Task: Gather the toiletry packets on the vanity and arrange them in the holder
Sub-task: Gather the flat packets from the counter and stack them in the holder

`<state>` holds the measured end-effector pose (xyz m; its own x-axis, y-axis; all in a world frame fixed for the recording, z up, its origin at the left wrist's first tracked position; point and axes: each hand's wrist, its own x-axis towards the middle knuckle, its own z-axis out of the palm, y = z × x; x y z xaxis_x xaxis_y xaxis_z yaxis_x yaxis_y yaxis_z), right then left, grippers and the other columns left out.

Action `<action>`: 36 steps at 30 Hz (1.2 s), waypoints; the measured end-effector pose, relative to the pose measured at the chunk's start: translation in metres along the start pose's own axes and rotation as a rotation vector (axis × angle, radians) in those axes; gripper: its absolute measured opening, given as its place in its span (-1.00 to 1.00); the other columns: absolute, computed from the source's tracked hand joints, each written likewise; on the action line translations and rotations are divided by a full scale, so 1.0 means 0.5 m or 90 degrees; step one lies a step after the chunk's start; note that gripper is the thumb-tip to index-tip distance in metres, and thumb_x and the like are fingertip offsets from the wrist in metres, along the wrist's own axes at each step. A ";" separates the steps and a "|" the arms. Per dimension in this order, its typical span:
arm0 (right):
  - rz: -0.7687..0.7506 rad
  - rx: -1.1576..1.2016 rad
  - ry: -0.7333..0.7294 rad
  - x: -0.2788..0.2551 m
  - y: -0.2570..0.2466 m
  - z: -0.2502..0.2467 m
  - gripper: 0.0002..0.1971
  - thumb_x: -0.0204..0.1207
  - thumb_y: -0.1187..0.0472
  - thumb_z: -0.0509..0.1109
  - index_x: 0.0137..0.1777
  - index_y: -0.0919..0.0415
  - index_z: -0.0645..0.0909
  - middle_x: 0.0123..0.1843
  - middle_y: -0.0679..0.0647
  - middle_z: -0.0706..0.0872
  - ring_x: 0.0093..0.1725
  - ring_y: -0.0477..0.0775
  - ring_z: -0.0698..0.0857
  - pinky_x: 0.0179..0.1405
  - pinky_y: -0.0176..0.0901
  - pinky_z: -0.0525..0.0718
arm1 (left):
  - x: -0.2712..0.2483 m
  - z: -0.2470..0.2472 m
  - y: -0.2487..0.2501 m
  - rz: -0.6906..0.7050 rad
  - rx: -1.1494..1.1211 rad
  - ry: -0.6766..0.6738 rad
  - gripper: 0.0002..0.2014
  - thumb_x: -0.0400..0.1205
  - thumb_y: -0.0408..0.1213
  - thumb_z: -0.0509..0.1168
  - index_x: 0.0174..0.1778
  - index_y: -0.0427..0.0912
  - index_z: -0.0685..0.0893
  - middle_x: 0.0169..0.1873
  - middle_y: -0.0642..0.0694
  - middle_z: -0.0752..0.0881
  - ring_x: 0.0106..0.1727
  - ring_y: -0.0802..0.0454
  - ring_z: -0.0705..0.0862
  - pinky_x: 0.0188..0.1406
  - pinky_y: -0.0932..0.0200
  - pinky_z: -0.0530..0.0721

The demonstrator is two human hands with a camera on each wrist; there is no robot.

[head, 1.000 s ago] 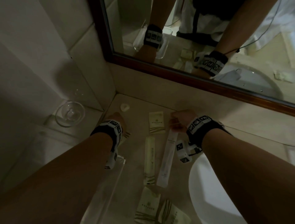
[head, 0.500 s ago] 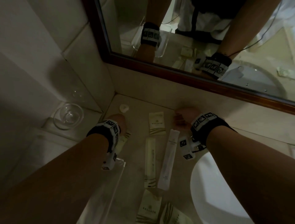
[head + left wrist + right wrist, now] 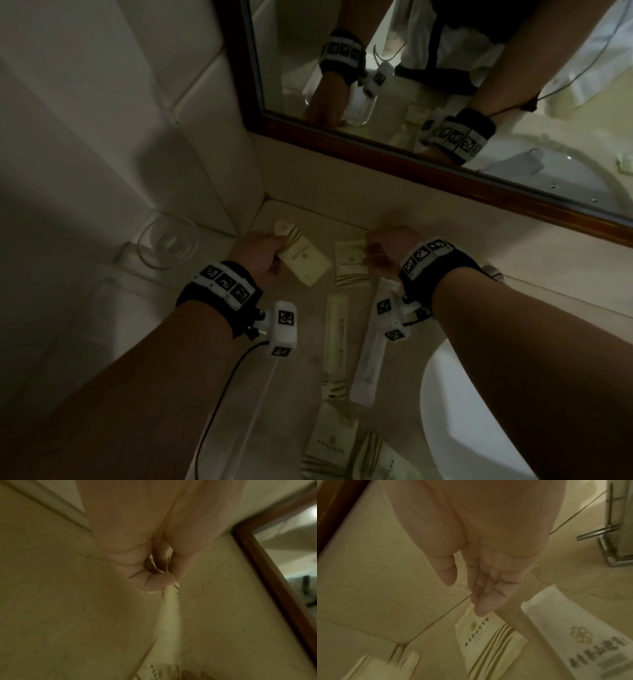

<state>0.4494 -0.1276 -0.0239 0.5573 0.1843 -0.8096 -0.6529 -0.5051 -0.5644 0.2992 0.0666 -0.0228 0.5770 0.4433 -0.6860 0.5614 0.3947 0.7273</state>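
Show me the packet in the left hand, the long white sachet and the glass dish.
Held packet (image 3: 301,262), head view, its printed face.
Long white sachet (image 3: 371,356), head view, mid-length.
Glass dish (image 3: 168,244), head view, its bowl.

No wording can be made out. A flower-shaped emblem above a blurred printed line is seen on the striped packet, and the same emblem over illegible characters is carried by the white sachet.

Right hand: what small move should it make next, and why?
Probably lower the right hand and pinch the square packet under its fingertips. Its fingers are straight and hold nothing, that packet lies flat on the vanity, and the left hand already holds another packet.
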 end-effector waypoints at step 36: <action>-0.163 -0.361 0.121 -0.096 -0.006 0.022 -0.27 0.51 0.04 0.53 0.60 0.16 0.27 0.41 0.19 0.56 0.29 0.25 0.62 0.15 0.05 0.65 | -0.196 -0.048 -0.050 -0.026 -0.481 0.055 -0.82 0.58 -0.61 0.20 -0.13 -0.31 0.67 0.04 -0.25 0.68 0.14 -0.22 0.66 -0.02 0.02 0.76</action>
<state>0.4190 -0.1256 0.0149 0.7741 0.2316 -0.5892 -0.1449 -0.8412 -0.5210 0.2144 0.0325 0.0264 0.4983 0.4664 -0.7308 0.0041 0.8417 0.5399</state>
